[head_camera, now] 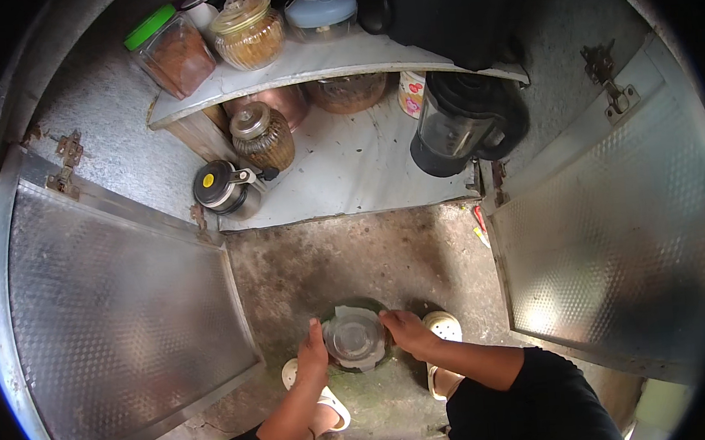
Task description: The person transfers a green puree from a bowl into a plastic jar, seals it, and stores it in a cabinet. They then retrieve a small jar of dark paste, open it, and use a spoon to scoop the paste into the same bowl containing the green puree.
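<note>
A round, clear container (354,337) with a translucent lid is held low over the concrete floor, between my two hands. At its left rim my left hand (314,351) grips it, thumb pointing up. My right hand (411,333) has hold of the opposite rim. Beyond the hands, on the cabinet's lower shelf, stand a black-lidded jug (228,189), a ribbed glass jar (263,137) and a blender jug (459,123) with a black handle. What the held container has inside cannot be made out.
Two textured metal cabinet doors (126,309) (611,232) stand open on either side. The upper shelf (317,60) bears a green-lidded jar (174,54), a ribbed jar (247,34) and a blue-lidded container (321,15). White clogs (443,327) are on the feet below. A red item (479,217) lies by the right door.
</note>
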A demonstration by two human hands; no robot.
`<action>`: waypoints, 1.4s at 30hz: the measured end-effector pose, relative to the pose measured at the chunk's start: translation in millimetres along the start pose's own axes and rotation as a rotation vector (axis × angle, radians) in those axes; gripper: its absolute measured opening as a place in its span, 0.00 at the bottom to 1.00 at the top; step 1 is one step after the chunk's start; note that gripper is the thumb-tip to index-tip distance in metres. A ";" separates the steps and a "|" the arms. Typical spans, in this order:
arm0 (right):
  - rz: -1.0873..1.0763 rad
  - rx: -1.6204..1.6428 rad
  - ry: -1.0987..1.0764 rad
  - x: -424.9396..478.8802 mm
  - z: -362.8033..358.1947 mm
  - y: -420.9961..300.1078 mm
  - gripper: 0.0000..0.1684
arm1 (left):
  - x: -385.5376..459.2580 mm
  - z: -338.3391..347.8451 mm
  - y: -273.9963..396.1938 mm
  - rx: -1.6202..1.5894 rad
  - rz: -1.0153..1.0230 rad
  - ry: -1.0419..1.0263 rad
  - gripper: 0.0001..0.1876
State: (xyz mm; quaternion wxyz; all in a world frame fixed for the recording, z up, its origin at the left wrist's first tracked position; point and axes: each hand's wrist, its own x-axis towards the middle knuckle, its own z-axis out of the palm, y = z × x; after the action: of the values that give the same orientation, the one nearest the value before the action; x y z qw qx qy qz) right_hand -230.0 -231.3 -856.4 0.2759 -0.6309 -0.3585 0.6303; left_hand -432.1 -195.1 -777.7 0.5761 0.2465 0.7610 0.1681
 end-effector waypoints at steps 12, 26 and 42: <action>-0.247 0.194 0.196 19.8 -63.0 -128.9 0.25 | 5.1 31.9 157.5 0.046 0.300 -0.056 0.40; -0.204 0.354 0.285 108.5 -130.0 -198.5 0.17 | 67.8 84.1 268.6 -0.063 0.337 -0.200 0.31; -0.156 0.384 0.358 174.7 -171.4 -235.2 0.33 | 104.7 118.3 321.7 -0.198 0.390 -0.318 0.40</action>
State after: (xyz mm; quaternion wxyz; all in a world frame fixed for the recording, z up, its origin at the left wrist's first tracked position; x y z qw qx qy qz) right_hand -93.4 65.3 -763.5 0.4971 -0.6390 -0.2256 0.5419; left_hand -282.6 125.5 -720.3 0.6665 0.3542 0.5789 0.3085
